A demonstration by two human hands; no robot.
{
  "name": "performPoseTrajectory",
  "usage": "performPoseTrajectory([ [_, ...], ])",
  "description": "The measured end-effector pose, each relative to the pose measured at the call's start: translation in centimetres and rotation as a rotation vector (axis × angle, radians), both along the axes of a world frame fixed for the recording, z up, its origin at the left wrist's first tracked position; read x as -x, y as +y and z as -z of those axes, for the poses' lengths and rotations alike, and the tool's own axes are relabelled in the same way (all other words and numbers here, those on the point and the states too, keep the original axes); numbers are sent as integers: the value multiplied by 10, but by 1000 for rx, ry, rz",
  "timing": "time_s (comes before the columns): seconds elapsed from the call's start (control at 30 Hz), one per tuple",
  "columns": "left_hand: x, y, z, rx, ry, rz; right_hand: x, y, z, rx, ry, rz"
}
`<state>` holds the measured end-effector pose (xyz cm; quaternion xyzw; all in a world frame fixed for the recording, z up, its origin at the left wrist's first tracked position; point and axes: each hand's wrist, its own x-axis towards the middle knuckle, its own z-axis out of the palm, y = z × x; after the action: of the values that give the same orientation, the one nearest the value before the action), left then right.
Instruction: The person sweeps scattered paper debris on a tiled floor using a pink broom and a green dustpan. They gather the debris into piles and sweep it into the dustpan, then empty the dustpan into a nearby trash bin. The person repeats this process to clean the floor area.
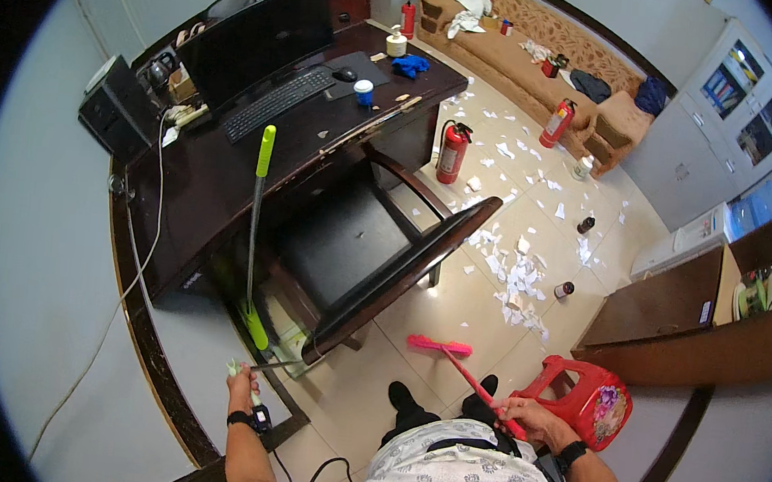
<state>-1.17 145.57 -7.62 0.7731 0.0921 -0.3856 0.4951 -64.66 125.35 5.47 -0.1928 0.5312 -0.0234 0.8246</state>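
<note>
My left hand (243, 388) grips the pale handle (234, 366) of a metal-shafted tool, probably a dustpan; its pale head (304, 368) is partly hidden under the chair. My right hand (528, 420) holds a pink-red brush (439, 346) by its handle, bristle head on the tiled floor near my feet. A red plastic stool (606, 420) is beside my right hand. A green-handled tool (264, 155) stands upright between the desk and the black chair (349, 237). Scattered white paper scraps (522, 275) lie beyond the brush, with two small dark bottles (563, 291) among them.
The dark desk (185, 203) holds a monitor, keyboard and mouse. Red fire extinguishers (453, 155) stand on the floor near the brown sofa (488, 46). A white cabinet (681, 167) and wooden furniture (655, 341) line the right side. A cable (131, 282) hangs at left.
</note>
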Motion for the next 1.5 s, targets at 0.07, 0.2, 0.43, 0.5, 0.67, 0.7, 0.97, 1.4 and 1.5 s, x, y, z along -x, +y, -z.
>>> performPoseTrajectory([
  [0.07, 17, 1, -13, -14, -14, 10, -4, -6, -2, -3, -20, 11],
  [0.2, 53, 3, -48, -72, -64, 70, 7, -23, 16, 1, -79, -25],
  [0.43, 135, 16, -88, -198, -71, 240, 29, -50, 46, 29, -147, 2],
  [0.5, 166, 12, -96, -235, -64, 322, 41, -53, 63, 56, -114, 1],
  [0.67, 245, -6, -117, -330, -105, 550, 78, -54, 94, 30, 16, -62],
  [0.7, 258, -11, -118, -356, -118, 610, 87, -55, 87, 2, 82, -66],
  [0.97, 359, -88, -131, -277, -168, 1033, 182, -47, 101, -56, 249, -58],
  [1.4, 483, -277, -143, -48, -431, 1649, 314, -11, 12, 56, 113, 616],
  [1.5, 498, -315, -133, -10, -490, 1732, 324, -23, 15, 79, 185, 650],
])
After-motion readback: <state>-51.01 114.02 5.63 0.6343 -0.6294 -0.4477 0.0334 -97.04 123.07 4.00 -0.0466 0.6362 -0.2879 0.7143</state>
